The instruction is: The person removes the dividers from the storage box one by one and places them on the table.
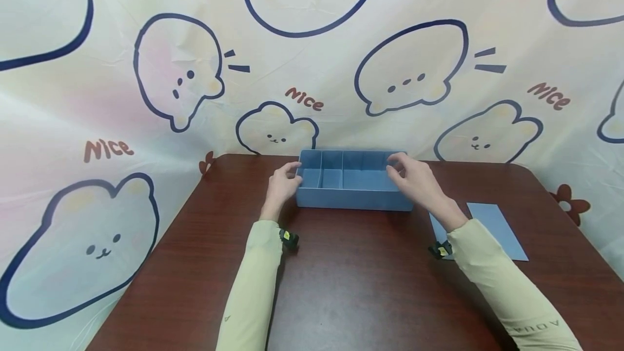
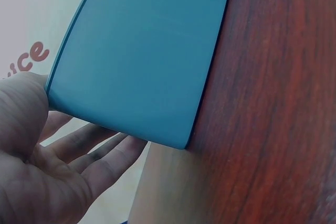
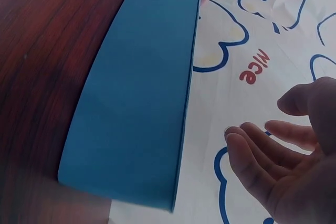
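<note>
A blue box with dividers stands on the table in front of me, its long front wall facing me. Two narrow compartments lie at its left and a wider one at its right. My left hand is at the box's left end, fingers extended along the end wall and thumb by the upper front corner. In the left wrist view these fingers are partly hidden behind the box. Over the right end is my right hand, fingers loosely bent and thumb apart. The right wrist view shows nothing between its fingers.
A flat blue sheet lies on the dark wood table at the right, partly hidden by my right forearm. Behind the table hangs a pale cloth with cartoon outlines, close behind the box.
</note>
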Tool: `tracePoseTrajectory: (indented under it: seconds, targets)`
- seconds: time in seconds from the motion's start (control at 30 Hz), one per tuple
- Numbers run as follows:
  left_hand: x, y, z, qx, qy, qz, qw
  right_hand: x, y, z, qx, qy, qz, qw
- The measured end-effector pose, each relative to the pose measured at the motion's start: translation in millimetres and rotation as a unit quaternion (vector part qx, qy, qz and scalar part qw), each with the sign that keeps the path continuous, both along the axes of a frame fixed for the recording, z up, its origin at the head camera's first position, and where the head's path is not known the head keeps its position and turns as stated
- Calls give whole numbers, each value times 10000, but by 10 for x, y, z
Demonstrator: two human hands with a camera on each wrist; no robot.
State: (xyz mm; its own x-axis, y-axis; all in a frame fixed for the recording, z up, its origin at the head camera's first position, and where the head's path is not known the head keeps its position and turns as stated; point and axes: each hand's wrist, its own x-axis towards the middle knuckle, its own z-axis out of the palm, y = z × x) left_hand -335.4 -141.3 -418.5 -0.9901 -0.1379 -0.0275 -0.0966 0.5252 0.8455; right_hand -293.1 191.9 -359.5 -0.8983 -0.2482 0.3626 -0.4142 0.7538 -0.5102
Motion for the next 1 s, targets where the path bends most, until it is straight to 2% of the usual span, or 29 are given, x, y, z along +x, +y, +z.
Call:
tracePoseTrajectory:
  seconds: [0.43,0.8,1.0]
  targets:
    - [-8,-9,-13,31,-33,-28,10000,-178,-279,-100,-245,129,183,9994]
    - [-14,-15,-6,34,-83,10,10000,-295,-487,-174,-436,-330,117,9984]
    - [-10,-11,-3,9,-73,-20,10000,-342,-554,-243,-424,-363,21,9984]
